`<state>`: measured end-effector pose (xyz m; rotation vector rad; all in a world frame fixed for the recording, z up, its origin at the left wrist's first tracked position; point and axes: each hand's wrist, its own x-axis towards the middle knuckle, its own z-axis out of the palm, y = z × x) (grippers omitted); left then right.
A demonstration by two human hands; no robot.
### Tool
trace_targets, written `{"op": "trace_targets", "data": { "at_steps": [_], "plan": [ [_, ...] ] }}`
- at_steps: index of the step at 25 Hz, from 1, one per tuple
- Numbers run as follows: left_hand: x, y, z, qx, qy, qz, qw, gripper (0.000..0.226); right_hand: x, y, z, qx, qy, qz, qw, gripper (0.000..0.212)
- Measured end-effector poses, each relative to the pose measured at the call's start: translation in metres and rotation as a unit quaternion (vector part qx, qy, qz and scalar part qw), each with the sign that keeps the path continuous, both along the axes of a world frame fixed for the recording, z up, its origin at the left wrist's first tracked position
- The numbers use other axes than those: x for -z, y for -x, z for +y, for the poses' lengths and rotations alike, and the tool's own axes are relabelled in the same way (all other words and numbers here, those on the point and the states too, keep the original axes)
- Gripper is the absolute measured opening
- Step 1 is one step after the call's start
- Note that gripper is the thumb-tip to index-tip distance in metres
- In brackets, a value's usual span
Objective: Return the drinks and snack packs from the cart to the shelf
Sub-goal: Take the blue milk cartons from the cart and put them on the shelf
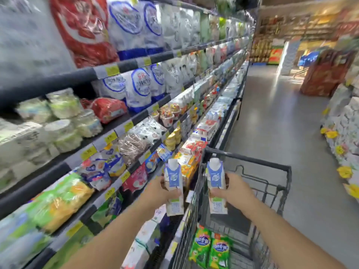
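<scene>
My left hand (158, 190) grips a blue-and-white drink carton (173, 183) upright, just left of the cart's rim and in front of the shelf. In my right hand (234, 189) I hold a second matching carton (216, 181) upright above the black wire cart (246, 162). Two green snack packs (210, 249) lie in the cart's near end. The shelf (124, 123) of chilled goods runs along my left, several tiers high.
Price-tag rails edge each shelf tier. Juice and milk cartons (191, 150) fill the low tier beside the cart. A grey aisle floor (272, 117) stretches ahead. Stacked goods with yellow tags (342, 136) line the right side, and a brown display stand (322, 74) sits farther off.
</scene>
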<state>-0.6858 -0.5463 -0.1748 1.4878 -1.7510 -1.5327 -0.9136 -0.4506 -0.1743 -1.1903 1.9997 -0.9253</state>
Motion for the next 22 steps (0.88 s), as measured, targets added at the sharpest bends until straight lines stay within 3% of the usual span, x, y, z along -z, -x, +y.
{"op": "trace_targets", "data": {
  "at_steps": [4,9,17,22],
  "plan": [
    [-0.057,-0.055,0.045,-0.106,0.07,0.027,0.992,0.038,-0.05,-0.038,0.005,-0.094,0.063,0.013,0.994,0.044],
    [-0.089,-0.149,0.143,-0.235,0.123,0.02,0.964,0.033,-0.084,-0.133,0.033,-0.246,0.115,-0.03,0.962,0.039],
    [-0.122,-0.337,0.312,-0.439,0.174,0.002,0.882,0.032,-0.125,-0.355,0.107,-0.463,0.16,-0.054,0.87,0.041],
    [-0.137,-0.461,0.424,-0.524,0.18,-0.007,0.832,0.037,-0.132,-0.516,0.174,-0.545,0.147,-0.063,0.823,0.045]
  ]
}}
